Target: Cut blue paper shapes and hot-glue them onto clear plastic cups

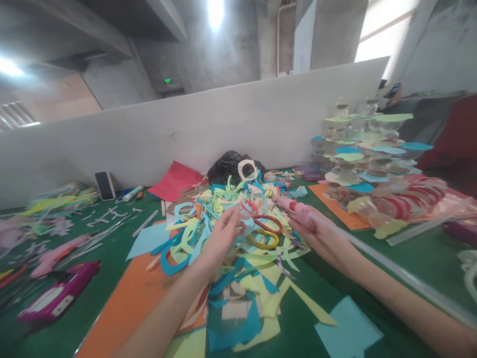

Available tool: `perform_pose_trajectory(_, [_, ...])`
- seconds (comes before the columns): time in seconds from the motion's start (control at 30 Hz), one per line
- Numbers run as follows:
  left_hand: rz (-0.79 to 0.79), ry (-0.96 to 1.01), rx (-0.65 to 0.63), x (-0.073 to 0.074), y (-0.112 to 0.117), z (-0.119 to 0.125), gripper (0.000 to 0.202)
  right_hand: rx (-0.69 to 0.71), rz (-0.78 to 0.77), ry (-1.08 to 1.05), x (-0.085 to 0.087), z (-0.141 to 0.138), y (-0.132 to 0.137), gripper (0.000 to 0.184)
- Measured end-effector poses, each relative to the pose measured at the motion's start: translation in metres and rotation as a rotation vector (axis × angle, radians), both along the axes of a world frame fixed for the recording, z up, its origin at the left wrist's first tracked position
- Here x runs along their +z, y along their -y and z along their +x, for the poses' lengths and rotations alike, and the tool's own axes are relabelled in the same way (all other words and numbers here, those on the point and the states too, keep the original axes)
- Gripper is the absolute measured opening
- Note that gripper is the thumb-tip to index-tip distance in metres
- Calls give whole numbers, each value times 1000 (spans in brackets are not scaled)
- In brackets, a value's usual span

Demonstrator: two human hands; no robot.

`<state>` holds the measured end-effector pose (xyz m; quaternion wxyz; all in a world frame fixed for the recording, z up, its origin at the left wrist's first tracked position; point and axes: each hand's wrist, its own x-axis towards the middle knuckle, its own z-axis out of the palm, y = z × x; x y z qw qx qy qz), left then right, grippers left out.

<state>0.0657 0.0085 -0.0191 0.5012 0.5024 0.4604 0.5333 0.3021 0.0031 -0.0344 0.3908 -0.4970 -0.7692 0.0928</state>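
Observation:
A heap of coloured paper scraps, blue, yellow and white, lies in the middle of the green table. My left hand rests on the heap with its fingers slightly curled among the strips. My right hand reaches in from the right and holds a small pink paper piece at its fingertips. Between the two hands lie scissors with red and yellow handles, on top of the scraps and touched by neither hand.
A stack of clear cups with paper discs stands at back right beside red rings in plastic. Orange sheets, a red sheet, a black bag, a phone and a white partition wall surround the heap.

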Motion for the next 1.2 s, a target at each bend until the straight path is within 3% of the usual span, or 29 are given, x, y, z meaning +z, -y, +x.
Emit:
perform_pose_trajectory(0.17, [-24,115,-72,3,2,2,41,59,-403,-376,1,-5,9,51])
perform_pose_trajectory(0.23, [-32,141,-88,3,3,2,41,96,-495,-454,-2,-4,10,55])
perform_pose_trajectory(0.53, [-47,197,-73,0,0,2,46,70,-548,-379,3,-8,13,56])
perform_pose_trajectory(1.2, [-16,199,-108,-2,0,2,37,59,-549,-351,3,-4,12,56])
